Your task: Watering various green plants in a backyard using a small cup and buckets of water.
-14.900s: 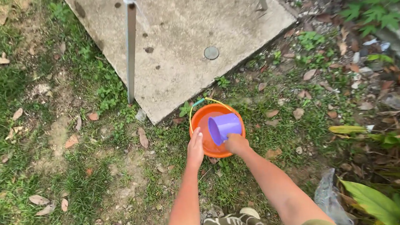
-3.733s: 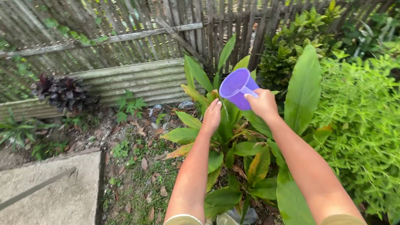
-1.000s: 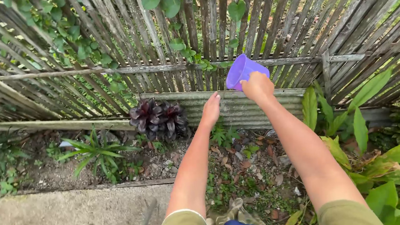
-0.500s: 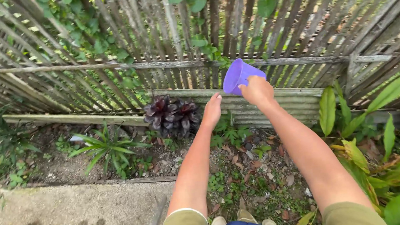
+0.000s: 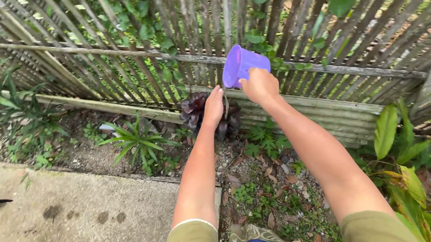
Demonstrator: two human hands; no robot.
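Right hand fingers clamped on purple scoop, tipped leftward before wooden fence. Left hand open, fingers together, now directly over dark purple plant. View has shifted right; plant formerly left of hand.

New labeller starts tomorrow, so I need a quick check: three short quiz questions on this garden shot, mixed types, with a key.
1. True or false: the right hand holds the purple cup tipped on its side, mouth to the left.
2. Which plant lies right behind the left hand? A) the dark purple plant B) the spiky green plant C) the broad-leaved plant
3. Fill in: the left hand is ____, holding nothing.

Key:
1. True.
2. A: the dark purple plant at the foot of the wooden fence.
3. Open, with fingers stretched out.
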